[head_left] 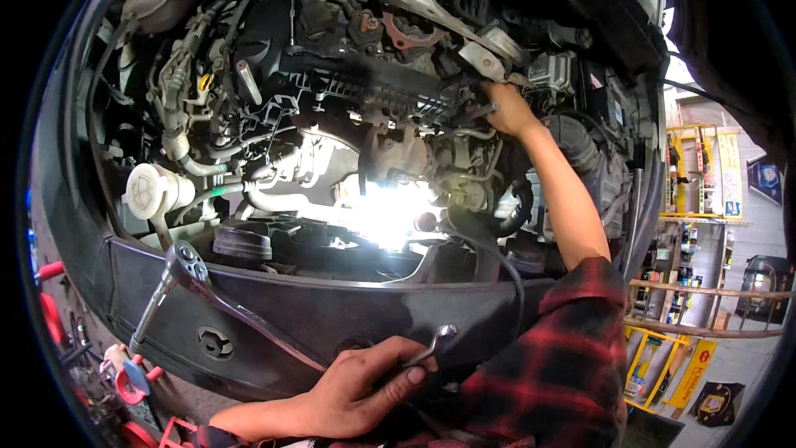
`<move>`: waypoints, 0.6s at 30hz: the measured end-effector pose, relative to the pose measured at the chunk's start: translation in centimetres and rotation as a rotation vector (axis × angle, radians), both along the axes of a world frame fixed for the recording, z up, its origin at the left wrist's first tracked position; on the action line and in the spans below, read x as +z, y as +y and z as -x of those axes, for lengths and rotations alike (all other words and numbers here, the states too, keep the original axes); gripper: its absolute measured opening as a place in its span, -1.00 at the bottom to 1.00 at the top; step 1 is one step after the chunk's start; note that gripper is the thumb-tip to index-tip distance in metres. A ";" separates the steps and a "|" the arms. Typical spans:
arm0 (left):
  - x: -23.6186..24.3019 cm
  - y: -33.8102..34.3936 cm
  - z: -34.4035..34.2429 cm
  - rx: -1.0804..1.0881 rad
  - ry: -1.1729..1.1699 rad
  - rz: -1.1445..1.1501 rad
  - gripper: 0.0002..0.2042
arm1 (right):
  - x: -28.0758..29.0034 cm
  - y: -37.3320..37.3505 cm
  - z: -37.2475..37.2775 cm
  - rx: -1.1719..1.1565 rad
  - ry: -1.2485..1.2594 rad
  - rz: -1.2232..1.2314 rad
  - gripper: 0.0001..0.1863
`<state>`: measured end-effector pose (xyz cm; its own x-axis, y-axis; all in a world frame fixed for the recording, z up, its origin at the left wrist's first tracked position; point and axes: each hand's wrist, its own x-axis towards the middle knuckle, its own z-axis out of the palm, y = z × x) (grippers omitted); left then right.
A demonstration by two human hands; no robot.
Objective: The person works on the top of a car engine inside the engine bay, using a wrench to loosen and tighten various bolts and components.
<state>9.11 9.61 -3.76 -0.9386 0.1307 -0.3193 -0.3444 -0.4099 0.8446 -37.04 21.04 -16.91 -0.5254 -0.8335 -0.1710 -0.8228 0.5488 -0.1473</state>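
My left hand (365, 386) is closed at the front bumper, low in the head view. It grips a ratchet (189, 265) whose handle slants up and left to its round head, where an extension with a socket (152, 315) hangs down. From the same fist, on the right side, pokes the ring end of a wrench (444, 333). My right hand (507, 109) reaches deep into the engine bay, beside the black engine cover (356, 87). Its fingers are curled by a short metal rod end (485, 110); what they hold is partly hidden.
A bright work light (390, 211) glares behind the bumper (274, 307). A white-capped filler neck (153, 191) rises at the left. A long extension bar (293, 0) stands upright in the engine. A black cable (497, 261) crosses the front edge. Yellow shelving (692, 170) is at the right.
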 end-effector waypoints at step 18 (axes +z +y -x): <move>0.1 -0.1 -0.2 0.028 0.015 0.107 -0.80 | -0.8 0.1 -0.7 -0.034 0.017 0.174 -0.65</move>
<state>9.31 9.47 -3.66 -0.9461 0.0705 -0.3162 -0.3214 -0.3266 0.8889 -36.30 21.19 -17.69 -0.5551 -0.8316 -0.0162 -0.8077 0.5435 -0.2285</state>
